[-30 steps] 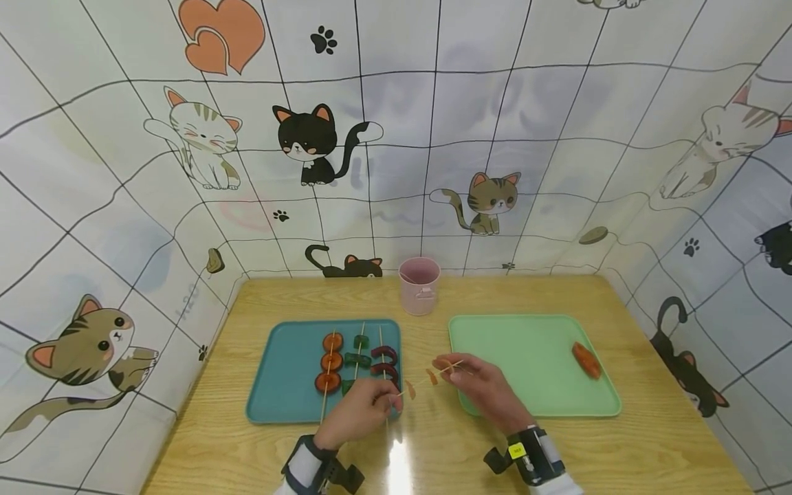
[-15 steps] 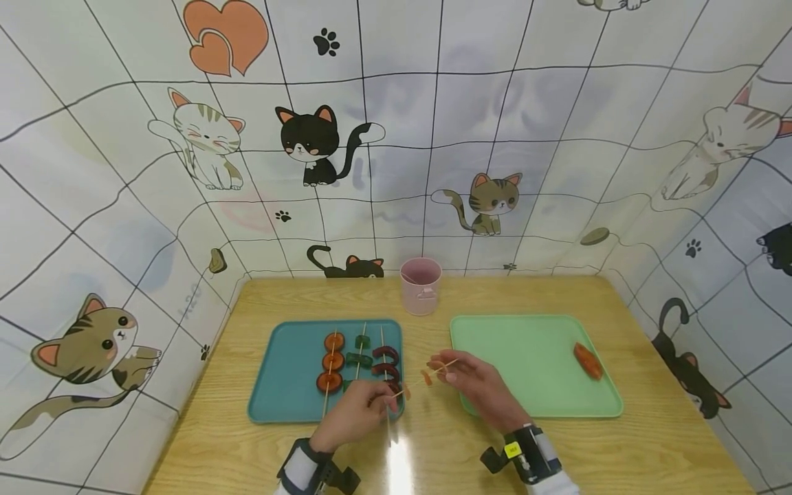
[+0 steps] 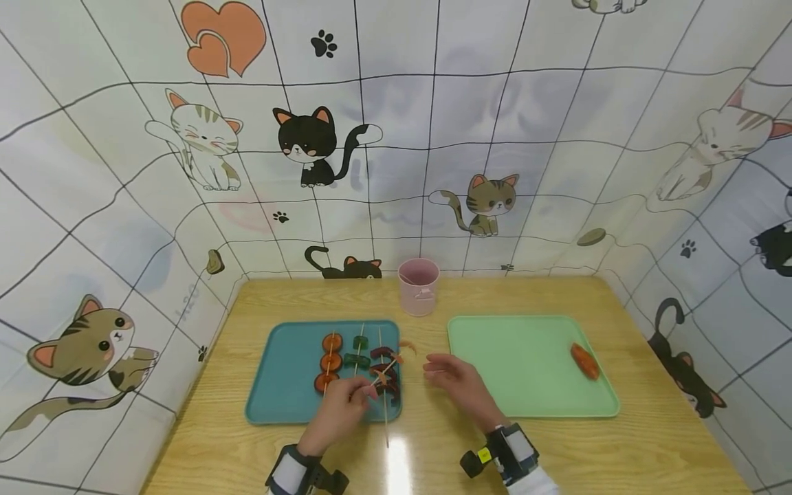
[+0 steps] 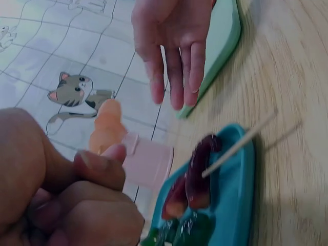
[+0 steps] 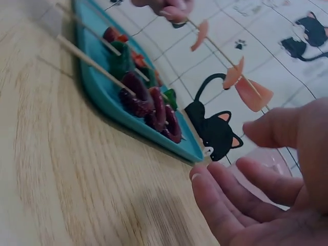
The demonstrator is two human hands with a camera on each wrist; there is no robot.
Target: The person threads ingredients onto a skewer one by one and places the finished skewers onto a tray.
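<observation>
My left hand [image 3: 337, 410] pinches the lower end of a thin skewer [image 5: 218, 47] over the right side of the blue tray [image 3: 284, 371]. Several pale orange slices [image 5: 255, 94] are threaded along it, as the right wrist view shows. My right hand [image 3: 460, 388] hovers between the two trays with fingers extended and nothing in its grasp. In the blue tray lie three loaded skewers, one with orange-brown rounds [image 3: 331, 361], one with green pieces [image 3: 356, 359] and one with dark red curls [image 5: 136, 100]. The left hand partly covers the green one.
To the right is a light green tray [image 3: 513, 378] with one reddish-orange piece [image 3: 584, 361] near its right edge. A pink cup [image 3: 419, 292] stands at the back of the wooden table [image 3: 495, 292], close to the cat-patterned wall covering [image 3: 408, 110].
The right hand has let go of the skewer and its fingers have spread. The left hand has moved slightly left, and the skewer now points up and away over the blue tray.
</observation>
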